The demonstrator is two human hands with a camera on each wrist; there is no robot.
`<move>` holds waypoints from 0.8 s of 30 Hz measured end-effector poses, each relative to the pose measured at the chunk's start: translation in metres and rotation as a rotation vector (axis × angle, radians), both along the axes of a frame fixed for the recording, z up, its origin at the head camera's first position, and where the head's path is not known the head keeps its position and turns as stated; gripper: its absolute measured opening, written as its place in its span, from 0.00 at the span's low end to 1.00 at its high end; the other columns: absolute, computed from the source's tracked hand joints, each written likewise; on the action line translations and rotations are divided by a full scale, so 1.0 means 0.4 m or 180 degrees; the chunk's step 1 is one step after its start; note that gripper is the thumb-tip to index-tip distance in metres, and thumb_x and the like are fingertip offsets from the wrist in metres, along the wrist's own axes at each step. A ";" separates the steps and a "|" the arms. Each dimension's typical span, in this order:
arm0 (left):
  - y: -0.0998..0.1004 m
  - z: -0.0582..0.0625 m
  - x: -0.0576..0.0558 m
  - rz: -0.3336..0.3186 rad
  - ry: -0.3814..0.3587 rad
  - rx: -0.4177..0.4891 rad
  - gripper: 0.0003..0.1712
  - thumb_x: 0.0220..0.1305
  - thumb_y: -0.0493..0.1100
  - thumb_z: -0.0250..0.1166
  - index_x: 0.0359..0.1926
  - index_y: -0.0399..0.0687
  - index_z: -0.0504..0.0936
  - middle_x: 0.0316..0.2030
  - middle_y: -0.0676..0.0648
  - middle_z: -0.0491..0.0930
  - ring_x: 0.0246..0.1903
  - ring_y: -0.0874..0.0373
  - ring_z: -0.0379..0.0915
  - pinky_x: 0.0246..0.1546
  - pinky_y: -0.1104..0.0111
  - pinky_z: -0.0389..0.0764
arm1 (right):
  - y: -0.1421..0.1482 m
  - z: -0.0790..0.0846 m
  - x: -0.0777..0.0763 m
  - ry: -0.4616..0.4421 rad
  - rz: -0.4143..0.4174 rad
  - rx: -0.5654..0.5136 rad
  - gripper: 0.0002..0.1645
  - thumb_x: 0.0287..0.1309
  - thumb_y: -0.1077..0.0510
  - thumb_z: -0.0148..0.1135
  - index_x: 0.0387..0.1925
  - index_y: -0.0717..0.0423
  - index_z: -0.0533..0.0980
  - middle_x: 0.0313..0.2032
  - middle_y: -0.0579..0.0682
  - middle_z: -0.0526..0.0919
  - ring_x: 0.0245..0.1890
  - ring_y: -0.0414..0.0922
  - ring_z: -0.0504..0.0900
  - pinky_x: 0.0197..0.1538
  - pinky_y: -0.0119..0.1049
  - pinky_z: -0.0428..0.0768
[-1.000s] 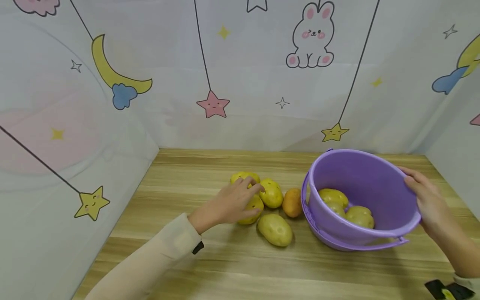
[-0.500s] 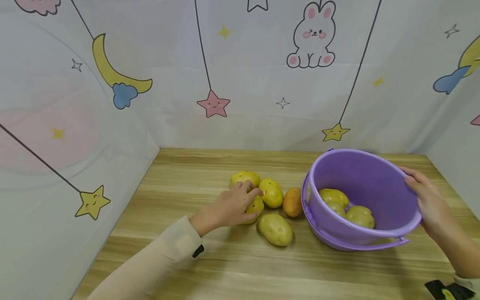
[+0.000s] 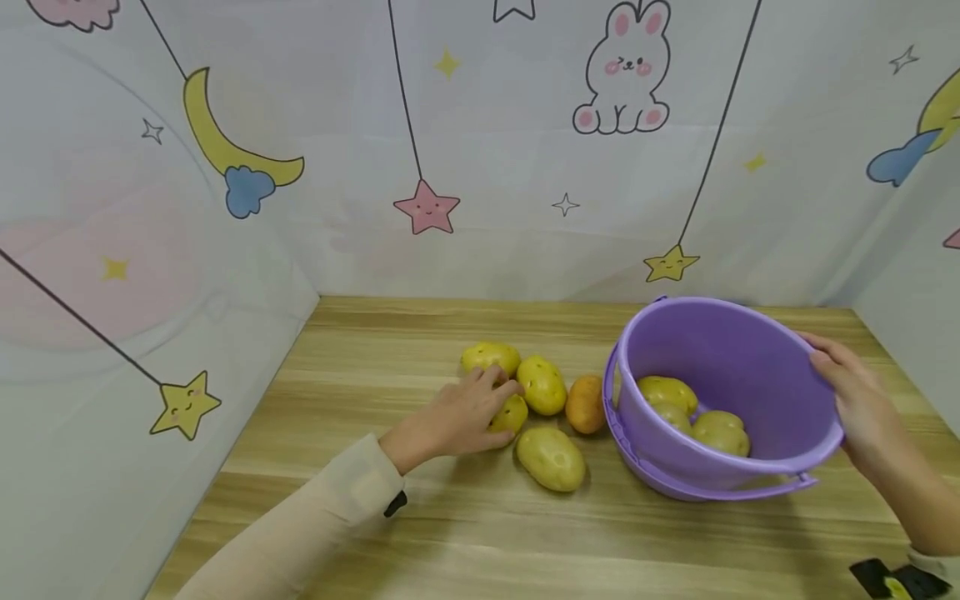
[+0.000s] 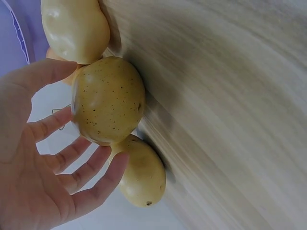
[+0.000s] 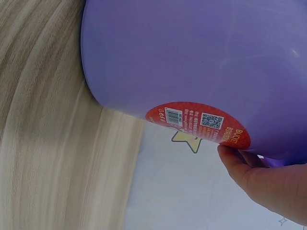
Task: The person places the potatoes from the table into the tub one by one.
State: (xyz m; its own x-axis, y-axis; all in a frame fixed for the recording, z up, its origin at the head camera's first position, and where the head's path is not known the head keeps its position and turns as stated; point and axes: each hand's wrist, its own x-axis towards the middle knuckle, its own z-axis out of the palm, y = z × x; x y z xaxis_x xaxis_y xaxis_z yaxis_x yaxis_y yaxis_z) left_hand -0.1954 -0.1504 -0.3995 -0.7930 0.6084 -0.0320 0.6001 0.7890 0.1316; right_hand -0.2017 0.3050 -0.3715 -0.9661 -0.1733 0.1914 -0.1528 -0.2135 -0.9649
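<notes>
Speckled potato (image 4: 109, 100) lies partly under the left grip (image 3: 459, 415), fingers spread.

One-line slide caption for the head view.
Left hand at a yellow potato, right hand gripping a purple bucket with more potatoes inside.

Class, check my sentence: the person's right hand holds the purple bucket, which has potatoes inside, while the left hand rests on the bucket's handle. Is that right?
Wrong about where the left hand is: it is at a yellow potato on the table, as the left wrist view shows. The rest stands: the right hand holds the purple bucket, which has potatoes inside.
</notes>
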 end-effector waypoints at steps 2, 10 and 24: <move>-0.001 -0.003 0.001 0.0002 -0.0001 0.0000 0.30 0.66 0.56 0.66 0.65 0.52 0.72 0.56 0.43 0.68 0.48 0.50 0.68 0.24 0.66 0.73 | -0.001 -0.001 -0.001 -0.0001 -0.0017 0.0027 0.26 0.77 0.66 0.38 0.53 0.42 0.81 0.42 0.41 0.85 0.34 0.39 0.85 0.31 0.31 0.82; -0.004 -0.013 0.006 0.0018 -0.0006 -0.0035 0.31 0.65 0.56 0.66 0.65 0.53 0.72 0.58 0.43 0.67 0.49 0.49 0.69 0.26 0.64 0.76 | -0.002 -0.010 -0.001 0.0030 -0.0012 0.0031 0.26 0.77 0.66 0.39 0.53 0.42 0.81 0.43 0.41 0.85 0.34 0.38 0.85 0.31 0.31 0.82; -0.002 -0.014 -0.003 0.0025 -0.0196 0.0108 0.31 0.65 0.53 0.68 0.65 0.50 0.71 0.57 0.38 0.67 0.40 0.50 0.72 0.33 0.64 0.78 | 0.001 -0.001 -0.001 0.0017 -0.0039 0.0032 0.26 0.77 0.66 0.38 0.53 0.42 0.81 0.43 0.41 0.84 0.34 0.38 0.84 0.30 0.31 0.81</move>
State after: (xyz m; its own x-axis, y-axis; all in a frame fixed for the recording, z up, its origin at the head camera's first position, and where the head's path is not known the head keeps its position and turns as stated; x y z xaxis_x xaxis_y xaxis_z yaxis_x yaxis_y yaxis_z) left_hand -0.1966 -0.1512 -0.4051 -0.7949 0.6037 -0.0603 0.5838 0.7882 0.1947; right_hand -0.2019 0.3052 -0.3719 -0.9671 -0.1636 0.1948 -0.1605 -0.2018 -0.9662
